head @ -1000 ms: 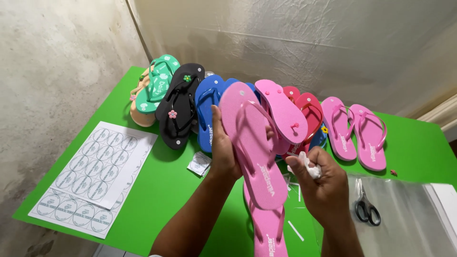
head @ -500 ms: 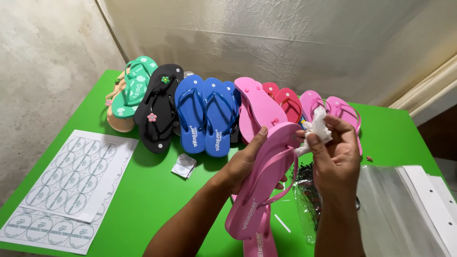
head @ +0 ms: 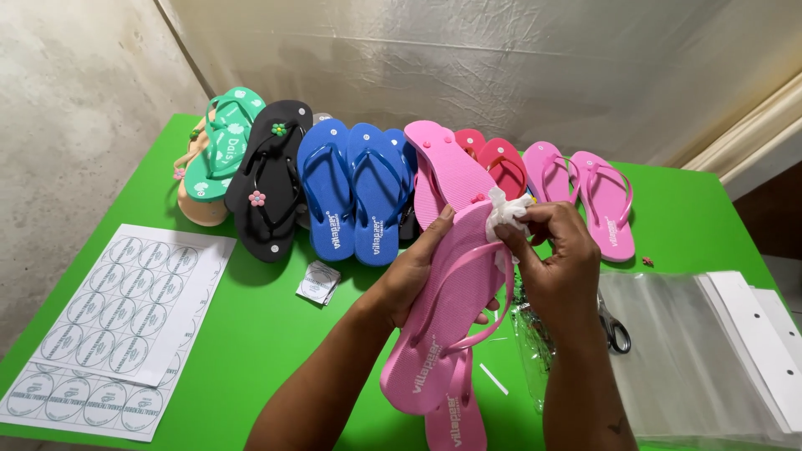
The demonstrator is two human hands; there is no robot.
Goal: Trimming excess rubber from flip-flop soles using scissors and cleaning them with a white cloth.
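Observation:
My left hand (head: 413,276) grips a pink flip-flop (head: 447,321) by its side and holds it tilted above the green table (head: 267,334). At the flip-flop's toe end my right hand (head: 555,259) pinches a crumpled white tissue (head: 505,213) against the sole. A second pink flip-flop (head: 458,418) lies on the table under the held one. Another pink one (head: 443,171) lies sole-up just behind.
A row of flip-flops lines the back: green (head: 225,142), black (head: 271,175), blue (head: 355,192), red (head: 501,167), pink (head: 593,196). Sticker sheets (head: 117,321) lie at the left, a small packet (head: 317,282) in the middle, scissors (head: 616,330) and clear bags (head: 693,351) at the right.
The held flip-flop has turned from strap-side facing me upright to lying tilted lower over the table. My right hand with the tissue has moved onto its toe end.

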